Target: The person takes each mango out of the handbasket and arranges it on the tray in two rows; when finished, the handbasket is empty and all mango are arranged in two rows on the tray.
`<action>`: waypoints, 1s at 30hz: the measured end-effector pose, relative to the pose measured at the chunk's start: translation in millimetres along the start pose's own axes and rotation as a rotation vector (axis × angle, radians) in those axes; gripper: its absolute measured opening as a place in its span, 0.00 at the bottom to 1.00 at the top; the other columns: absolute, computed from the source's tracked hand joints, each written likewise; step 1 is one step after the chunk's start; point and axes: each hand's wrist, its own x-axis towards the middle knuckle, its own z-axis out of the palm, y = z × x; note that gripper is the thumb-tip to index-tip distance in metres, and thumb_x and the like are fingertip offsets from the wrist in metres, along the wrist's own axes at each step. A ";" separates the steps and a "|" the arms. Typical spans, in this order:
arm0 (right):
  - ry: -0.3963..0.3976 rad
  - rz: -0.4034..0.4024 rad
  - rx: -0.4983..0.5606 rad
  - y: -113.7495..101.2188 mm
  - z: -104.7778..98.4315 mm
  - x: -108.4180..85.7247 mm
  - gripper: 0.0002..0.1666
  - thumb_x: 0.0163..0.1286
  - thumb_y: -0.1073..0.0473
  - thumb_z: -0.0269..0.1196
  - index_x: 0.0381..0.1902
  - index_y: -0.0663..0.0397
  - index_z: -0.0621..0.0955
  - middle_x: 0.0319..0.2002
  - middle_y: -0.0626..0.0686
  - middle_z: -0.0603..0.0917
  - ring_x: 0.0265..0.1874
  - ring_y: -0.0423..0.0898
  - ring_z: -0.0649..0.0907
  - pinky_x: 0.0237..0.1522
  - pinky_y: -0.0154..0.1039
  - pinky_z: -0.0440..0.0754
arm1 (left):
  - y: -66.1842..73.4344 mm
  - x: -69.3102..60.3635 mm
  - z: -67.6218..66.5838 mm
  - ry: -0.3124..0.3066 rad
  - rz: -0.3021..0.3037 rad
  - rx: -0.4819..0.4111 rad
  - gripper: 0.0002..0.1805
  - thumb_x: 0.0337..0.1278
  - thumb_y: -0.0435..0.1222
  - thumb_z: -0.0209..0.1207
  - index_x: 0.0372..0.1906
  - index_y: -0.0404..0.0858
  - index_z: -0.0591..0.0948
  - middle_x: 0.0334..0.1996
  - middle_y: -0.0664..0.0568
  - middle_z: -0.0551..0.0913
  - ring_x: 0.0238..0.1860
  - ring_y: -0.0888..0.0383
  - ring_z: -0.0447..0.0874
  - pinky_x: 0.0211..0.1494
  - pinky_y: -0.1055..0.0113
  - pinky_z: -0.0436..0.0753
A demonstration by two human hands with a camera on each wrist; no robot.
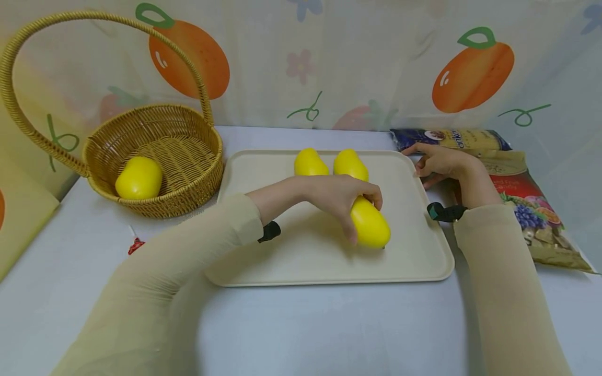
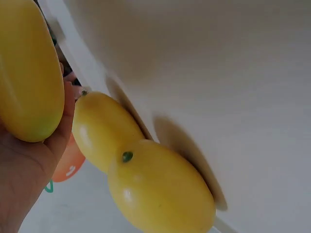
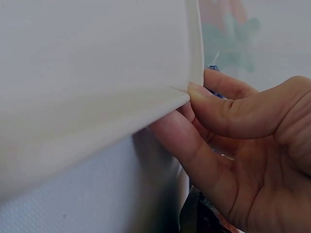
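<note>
My left hand (image 1: 331, 196) grips a yellow mango (image 1: 370, 223) over the right half of a cream tray (image 1: 291, 263), fingers round its far side and thumb on the near side. Whether that mango touches the tray I cannot tell. Two more mangoes, a left one (image 1: 310, 161) and a right one (image 1: 351, 164), lie on the tray towards its back edge; the left wrist view shows their small green stem ends. At the tray's far right corner, my right hand (image 1: 444, 163) pinches the rim, thumb (image 3: 209, 104) above and fingers beneath.
A tall-handled wicker basket (image 1: 202, 183) stands at the left with one mango (image 1: 139, 178) inside. Right of the tray lie a red and gold bag (image 1: 541, 209) and a blue and gold packet (image 1: 451, 139). A small red wrapped item (image 1: 136, 245) lies near the basket. A printed curtain (image 1: 357, 62) hangs behind.
</note>
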 end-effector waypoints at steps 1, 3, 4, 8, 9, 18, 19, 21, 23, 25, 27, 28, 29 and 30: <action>0.000 0.001 0.000 0.0 0.0 0.1 0.42 0.68 0.71 0.58 0.75 0.47 0.57 0.39 0.54 0.70 0.35 0.47 0.75 0.37 0.34 0.86 | 0.0 1.8 0.9 -0.007 -0.007 0.002 0.37 0.33 0.48 0.80 0.52 0.48 0.73 0.49 0.58 0.77 0.51 0.60 0.72 0.57 0.69 0.72; -0.002 0.001 0.001 0.1 -0.1 0.2 0.42 0.68 0.71 0.59 0.75 0.47 0.56 0.39 0.54 0.70 0.36 0.48 0.75 0.37 0.34 0.86 | 0.6 4.9 2.5 -0.021 -0.027 0.015 0.37 0.32 0.48 0.81 0.50 0.48 0.71 0.47 0.58 0.76 0.50 0.60 0.72 0.56 0.69 0.72; -0.002 0.000 0.001 0.2 -0.3 0.1 0.42 0.68 0.71 0.58 0.75 0.47 0.56 0.39 0.54 0.70 0.36 0.48 0.74 0.37 0.34 0.86 | 1.2 6.1 3.2 -0.025 -0.031 0.026 0.37 0.32 0.48 0.81 0.49 0.49 0.71 0.47 0.58 0.75 0.50 0.60 0.72 0.55 0.68 0.72; -0.004 -0.006 0.004 0.7 -0.7 0.0 0.41 0.69 0.71 0.57 0.75 0.47 0.57 0.39 0.53 0.69 0.36 0.47 0.74 0.37 0.34 0.86 | 3.6 9.5 5.2 -0.039 -0.020 0.065 0.37 0.31 0.48 0.81 0.49 0.49 0.71 0.46 0.59 0.76 0.50 0.60 0.73 0.56 0.68 0.72; -0.004 -0.007 0.005 0.8 -0.8 -0.1 0.41 0.69 0.71 0.57 0.75 0.47 0.57 0.39 0.53 0.69 0.36 0.47 0.74 0.37 0.34 0.86 | 4.0 10.1 5.5 -0.041 -0.016 0.072 0.37 0.31 0.48 0.81 0.49 0.49 0.71 0.47 0.59 0.76 0.50 0.60 0.73 0.56 0.68 0.72; -0.003 -0.010 0.002 1.0 -0.5 -0.3 0.40 0.69 0.70 0.57 0.75 0.46 0.57 0.40 0.54 0.69 0.38 0.48 0.74 0.38 0.34 0.86 | 3.9 11.6 7.7 -0.070 -0.006 0.105 0.37 0.33 0.47 0.81 0.51 0.49 0.72 0.49 0.59 0.77 0.52 0.61 0.73 0.59 0.68 0.72; -0.001 -0.009 0.002 1.1 -0.4 -0.4 0.40 0.69 0.70 0.57 0.75 0.46 0.57 0.40 0.54 0.69 0.38 0.48 0.74 0.38 0.34 0.86 | 3.7 11.7 8.1 -0.073 -0.004 0.106 0.37 0.33 0.47 0.81 0.51 0.49 0.72 0.49 0.59 0.77 0.52 0.61 0.73 0.59 0.68 0.72; 0.003 -0.008 0.003 1.2 -0.1 -0.4 0.40 0.70 0.70 0.57 0.75 0.46 0.57 0.40 0.54 0.69 0.38 0.48 0.74 0.38 0.34 0.86 | 3.6 12.0 8.8 -0.084 0.002 0.108 0.37 0.34 0.46 0.80 0.52 0.49 0.73 0.50 0.59 0.77 0.52 0.60 0.72 0.60 0.68 0.72; 0.006 -0.007 0.006 1.1 0.1 -0.3 0.40 0.70 0.70 0.57 0.75 0.46 0.57 0.40 0.54 0.69 0.39 0.48 0.74 0.38 0.35 0.86 | 3.3 12.3 9.4 -0.092 0.005 0.104 0.36 0.34 0.46 0.80 0.52 0.48 0.73 0.50 0.59 0.77 0.53 0.60 0.72 0.61 0.67 0.71; 0.007 -0.005 0.006 1.2 0.1 -0.3 0.40 0.70 0.70 0.57 0.75 0.46 0.57 0.40 0.54 0.69 0.39 0.48 0.74 0.38 0.35 0.86 | 3.4 12.6 9.8 -0.099 0.008 0.106 0.36 0.35 0.45 0.80 0.53 0.48 0.73 0.51 0.59 0.77 0.53 0.60 0.72 0.62 0.67 0.71; 0.006 -0.005 0.007 1.4 0.1 -0.3 0.40 0.70 0.70 0.57 0.75 0.46 0.57 0.40 0.54 0.69 0.39 0.48 0.74 0.38 0.34 0.86 | 3.4 12.6 10.0 -0.101 0.009 0.111 0.37 0.35 0.45 0.80 0.54 0.48 0.74 0.52 0.59 0.77 0.54 0.60 0.71 0.64 0.67 0.71; 0.005 -0.007 0.006 1.4 0.1 -0.4 0.40 0.70 0.70 0.57 0.75 0.46 0.57 0.40 0.54 0.69 0.39 0.48 0.74 0.38 0.34 0.86 | 3.3 12.7 10.1 -0.100 0.012 0.119 0.37 0.35 0.45 0.80 0.55 0.48 0.74 0.53 0.59 0.77 0.55 0.60 0.71 0.65 0.67 0.70; 0.004 -0.009 0.006 1.4 0.1 -0.5 0.40 0.70 0.70 0.57 0.75 0.46 0.57 0.40 0.54 0.69 0.38 0.48 0.74 0.38 0.34 0.86 | 3.3 12.6 10.0 -0.099 0.013 0.128 0.38 0.36 0.45 0.80 0.56 0.48 0.74 0.55 0.59 0.77 0.56 0.60 0.70 0.66 0.66 0.70; 0.002 -0.011 0.005 1.4 0.1 -0.6 0.40 0.70 0.70 0.57 0.75 0.46 0.57 0.40 0.54 0.69 0.38 0.48 0.74 0.38 0.34 0.86 | 3.3 12.6 10.0 -0.098 0.014 0.136 0.38 0.36 0.45 0.79 0.58 0.49 0.74 0.57 0.59 0.77 0.58 0.60 0.70 0.67 0.65 0.69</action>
